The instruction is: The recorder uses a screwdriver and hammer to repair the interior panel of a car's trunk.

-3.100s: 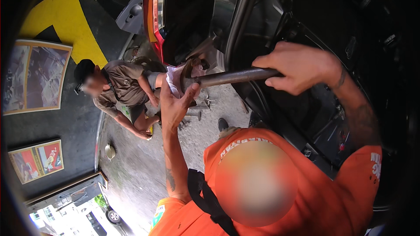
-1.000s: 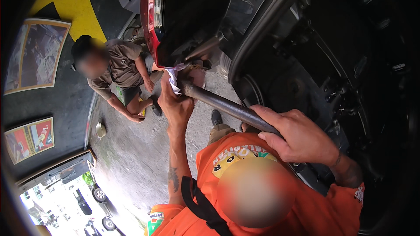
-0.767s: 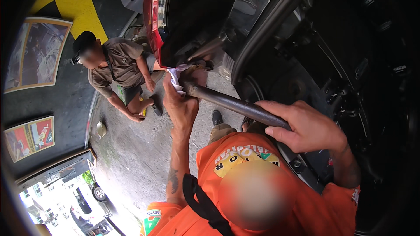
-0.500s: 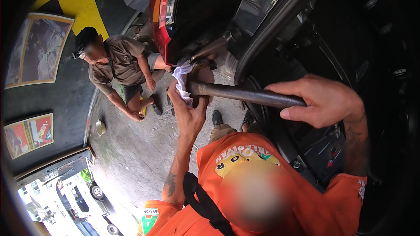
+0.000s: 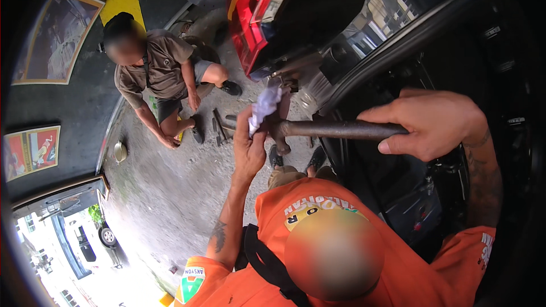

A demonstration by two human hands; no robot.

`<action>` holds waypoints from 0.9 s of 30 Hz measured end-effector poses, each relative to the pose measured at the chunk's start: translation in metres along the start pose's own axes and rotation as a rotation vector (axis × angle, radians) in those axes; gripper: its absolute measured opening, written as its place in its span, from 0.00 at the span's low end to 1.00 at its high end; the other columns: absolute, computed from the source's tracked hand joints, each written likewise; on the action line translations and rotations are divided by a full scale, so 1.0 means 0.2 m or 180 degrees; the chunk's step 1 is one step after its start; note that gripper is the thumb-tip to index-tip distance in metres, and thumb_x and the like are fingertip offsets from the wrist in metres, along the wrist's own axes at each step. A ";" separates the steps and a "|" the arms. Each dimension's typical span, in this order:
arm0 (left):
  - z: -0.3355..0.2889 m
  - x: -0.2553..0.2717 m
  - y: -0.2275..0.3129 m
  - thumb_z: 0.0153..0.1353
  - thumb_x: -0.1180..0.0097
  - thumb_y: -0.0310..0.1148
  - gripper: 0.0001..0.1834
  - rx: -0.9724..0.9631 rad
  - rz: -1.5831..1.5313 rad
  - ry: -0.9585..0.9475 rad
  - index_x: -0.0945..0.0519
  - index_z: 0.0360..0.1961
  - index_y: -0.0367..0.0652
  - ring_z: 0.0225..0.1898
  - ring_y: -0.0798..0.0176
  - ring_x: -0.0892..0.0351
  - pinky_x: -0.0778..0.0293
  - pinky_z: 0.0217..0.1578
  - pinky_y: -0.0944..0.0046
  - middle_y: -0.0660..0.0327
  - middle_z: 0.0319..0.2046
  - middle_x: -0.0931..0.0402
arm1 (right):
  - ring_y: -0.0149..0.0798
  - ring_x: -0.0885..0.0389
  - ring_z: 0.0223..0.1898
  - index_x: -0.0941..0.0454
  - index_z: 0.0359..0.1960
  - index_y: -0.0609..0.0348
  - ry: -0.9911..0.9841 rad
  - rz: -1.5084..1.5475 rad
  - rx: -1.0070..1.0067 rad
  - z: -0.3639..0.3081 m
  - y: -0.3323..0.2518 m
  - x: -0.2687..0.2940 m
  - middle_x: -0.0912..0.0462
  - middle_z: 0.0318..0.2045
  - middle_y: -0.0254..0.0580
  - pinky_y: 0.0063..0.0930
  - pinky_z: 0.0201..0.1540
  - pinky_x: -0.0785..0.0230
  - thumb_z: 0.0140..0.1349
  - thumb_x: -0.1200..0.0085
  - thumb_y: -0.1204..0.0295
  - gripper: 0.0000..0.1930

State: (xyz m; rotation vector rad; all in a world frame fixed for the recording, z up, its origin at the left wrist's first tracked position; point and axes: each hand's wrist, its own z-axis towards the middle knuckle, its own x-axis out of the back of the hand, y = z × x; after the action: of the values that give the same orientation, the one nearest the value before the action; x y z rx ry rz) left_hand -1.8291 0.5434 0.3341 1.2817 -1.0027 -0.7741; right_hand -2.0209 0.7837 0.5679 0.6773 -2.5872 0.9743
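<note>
My right hand [image 5: 435,127] is closed round the dark handle of a hammer [image 5: 341,129], which lies nearly level across the view. The hammer's metal head is at its left end, close to my left hand [image 5: 249,145]. My left hand's fingers are closed on a crumpled pale cloth [image 5: 265,108]. Whether they also grip something under the cloth is hidden. Just beyond the cloth is the lower corner of a dark vehicle, below its red tail light [image 5: 247,45], with rough metal parts showing there.
A co-worker [image 5: 162,68] in a brown shirt crouches on the left on the concrete floor [image 5: 170,193]. Several dark tools [image 5: 218,128] lie between us. A small round metal dish [image 5: 120,152] sits by the wall. The dark vehicle interior [image 5: 455,68] fills the right side.
The tail light and both my hands now appear farther right. The hammer head shows more fully beside the cloth, and more of the floor tools and the co-worker's legs is visible.
</note>
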 end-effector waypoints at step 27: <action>-0.04 0.09 -0.07 0.59 0.48 0.24 0.13 0.0308 0.0795 -0.0427 0.22 0.46 0.36 0.34 0.74 0.29 0.30 0.38 0.71 0.66 0.30 0.25 | 0.62 0.19 0.34 0.27 0.54 0.61 0.0806 0.0126 0.0022 -0.13 0.36 -0.71 0.19 0.25 0.58 0.51 0.41 0.27 0.59 0.43 0.70 0.21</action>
State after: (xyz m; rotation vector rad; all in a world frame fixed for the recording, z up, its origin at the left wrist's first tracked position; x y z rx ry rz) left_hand -1.8147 0.5282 0.3234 1.1697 -1.2947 -0.6308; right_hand -1.9350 0.8948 0.4880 0.4719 -2.3845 1.0104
